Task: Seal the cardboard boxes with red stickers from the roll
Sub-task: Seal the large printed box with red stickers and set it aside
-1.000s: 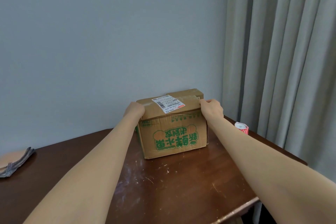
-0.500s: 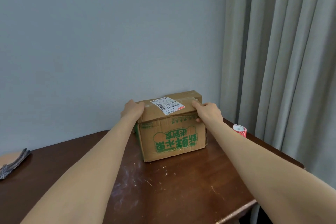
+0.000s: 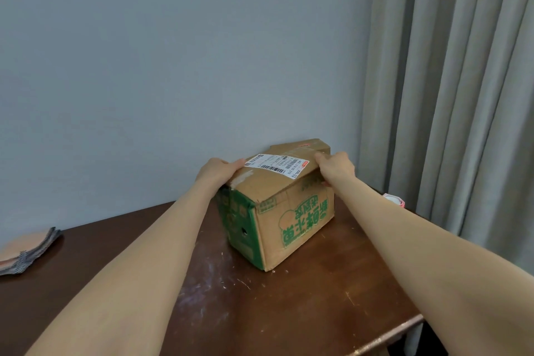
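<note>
Cardboard box (image 3: 291,211) w/ green print sits on dark wood table (image 3: 303,312), one corner turned toward the viewer, long axis running left-near to right-far. Left hand (image 3: 217,171) grips its top left edge, right hand (image 3: 336,165) its top right edge; fingers of both curl over the top flap. Sticker roll (image 3: 395,200) lies just beyond the right forearm, nearer the right hand, approx. at table's far right edge by the curtain (image 3: 450,89).

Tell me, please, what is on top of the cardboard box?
On the cardboard box lies a white shipping label with barcodes. The left hand and right hand grip the top's two ends. The inside is hidden by the flaps.
</note>
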Tool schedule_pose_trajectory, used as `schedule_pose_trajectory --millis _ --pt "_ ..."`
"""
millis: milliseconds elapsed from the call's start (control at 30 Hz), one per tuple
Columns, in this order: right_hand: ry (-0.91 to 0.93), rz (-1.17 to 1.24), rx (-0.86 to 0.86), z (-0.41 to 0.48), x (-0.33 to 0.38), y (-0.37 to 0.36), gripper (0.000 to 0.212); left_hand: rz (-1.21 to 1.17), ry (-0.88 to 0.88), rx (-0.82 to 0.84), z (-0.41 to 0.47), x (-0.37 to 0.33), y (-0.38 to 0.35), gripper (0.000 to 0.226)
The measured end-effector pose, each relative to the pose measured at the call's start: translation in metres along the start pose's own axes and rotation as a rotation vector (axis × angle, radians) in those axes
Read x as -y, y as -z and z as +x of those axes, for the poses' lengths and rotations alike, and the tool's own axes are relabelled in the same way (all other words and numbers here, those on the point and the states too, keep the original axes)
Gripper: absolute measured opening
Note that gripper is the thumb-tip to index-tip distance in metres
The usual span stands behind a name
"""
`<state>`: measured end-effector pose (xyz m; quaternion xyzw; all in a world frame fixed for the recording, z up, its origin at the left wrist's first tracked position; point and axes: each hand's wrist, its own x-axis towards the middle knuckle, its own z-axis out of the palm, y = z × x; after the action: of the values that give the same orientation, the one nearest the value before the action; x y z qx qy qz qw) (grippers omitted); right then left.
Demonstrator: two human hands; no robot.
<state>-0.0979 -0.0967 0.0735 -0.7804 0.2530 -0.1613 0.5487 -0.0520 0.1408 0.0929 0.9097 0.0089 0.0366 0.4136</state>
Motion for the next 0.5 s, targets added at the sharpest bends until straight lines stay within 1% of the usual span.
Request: schedule_pose_trajectory --millis 100,133,200,267,333,400,467,500 --pt "0.005 0.024 0.042 -0.005 0.000 -0.002 0.071 0.039 0.007 0.034 -0.005 -0.003 0.001 0.056" --pt "0.009 0.037 0.058 -0.006 0.000 -0.003 0.074 0.052 0.002 0.052 -0.007 -0.005 0.000 0.057" --pt "0.020 0.036 0.087 -0.005 -0.003 -0.005 0.077 0.102 -0.054 0.076 -0.011 -0.012 -0.002 0.047" --pt "0.041 0.027 0.101 -0.009 -0.003 -0.005 0.068 0.154 -0.104 0.075 -0.016 -0.021 -0.003 0.036" --pt "0.046 0.041 0.112 -0.014 -0.001 -0.002 0.048 0.175 -0.112 0.068 -0.019 -0.026 -0.003 0.032" --pt "0.031 0.059 0.117 -0.013 -0.002 -0.001 0.036 0.185 -0.121 0.075 -0.019 -0.026 -0.003 0.031" --pt "0.017 0.067 0.118 -0.012 -0.003 0.000 0.033 0.171 -0.127 0.100 -0.020 -0.024 -0.003 0.034" --pt "0.017 0.070 0.119 -0.011 -0.003 0.000 0.031 0.157 -0.125 0.109 -0.019 -0.023 -0.004 0.039"
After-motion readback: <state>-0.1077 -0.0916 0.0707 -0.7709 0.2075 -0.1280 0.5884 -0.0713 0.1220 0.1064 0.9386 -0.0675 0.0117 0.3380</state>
